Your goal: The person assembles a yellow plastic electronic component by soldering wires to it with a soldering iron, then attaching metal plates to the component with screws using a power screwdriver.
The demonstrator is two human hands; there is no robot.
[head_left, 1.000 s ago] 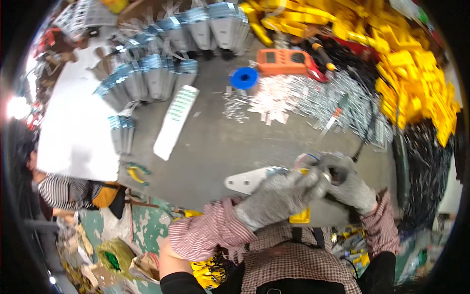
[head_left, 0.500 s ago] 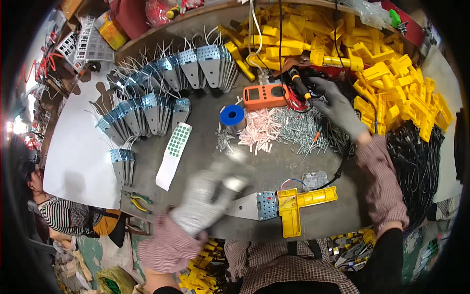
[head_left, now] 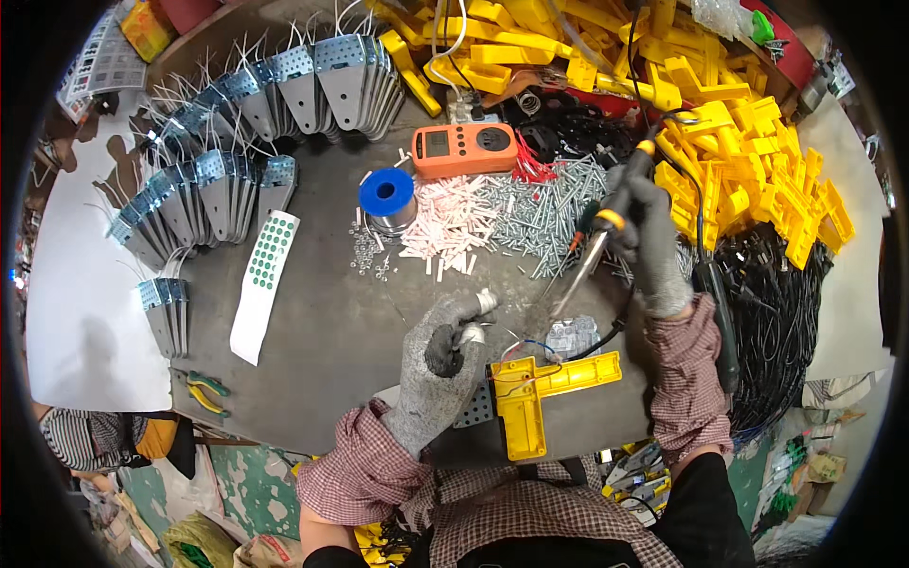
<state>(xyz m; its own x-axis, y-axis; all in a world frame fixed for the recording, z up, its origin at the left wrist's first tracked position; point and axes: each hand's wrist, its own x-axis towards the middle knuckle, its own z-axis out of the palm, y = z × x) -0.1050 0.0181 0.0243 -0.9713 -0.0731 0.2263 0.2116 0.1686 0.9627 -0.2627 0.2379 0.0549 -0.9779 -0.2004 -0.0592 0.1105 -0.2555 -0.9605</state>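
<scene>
My right hand [head_left: 646,232], in a grey glove, grips a soldering iron [head_left: 615,218] with yellow bands, its metal tip slanting down toward the bench. My gloved left hand [head_left: 437,364] has curled fingers with white-covered tips; what they pinch, if anything, is too small to make out. Just right of it lies an open yellow plastic housing [head_left: 521,417], with thin wires and a black cable [head_left: 614,333] at its upper side. A perforated metal plate [head_left: 475,409] sits against the housing, partly hidden by my left hand. A crumpled clear piece [head_left: 573,336] lies above the housing.
A blue solder spool [head_left: 386,194], pink sleeves [head_left: 445,222], screws [head_left: 549,213] and an orange meter [head_left: 464,150] stand mid-bench. Stacked metal plates [head_left: 222,194], a green-dotted sticker sheet [head_left: 263,284] and pliers [head_left: 206,393] are left. Yellow housings [head_left: 739,161] and black cables [head_left: 776,331] crowd the right.
My right hand has taken hold of the soldering iron and brought it nearer. My left hand has come in beside the yellow housing. The whole view has shifted.
</scene>
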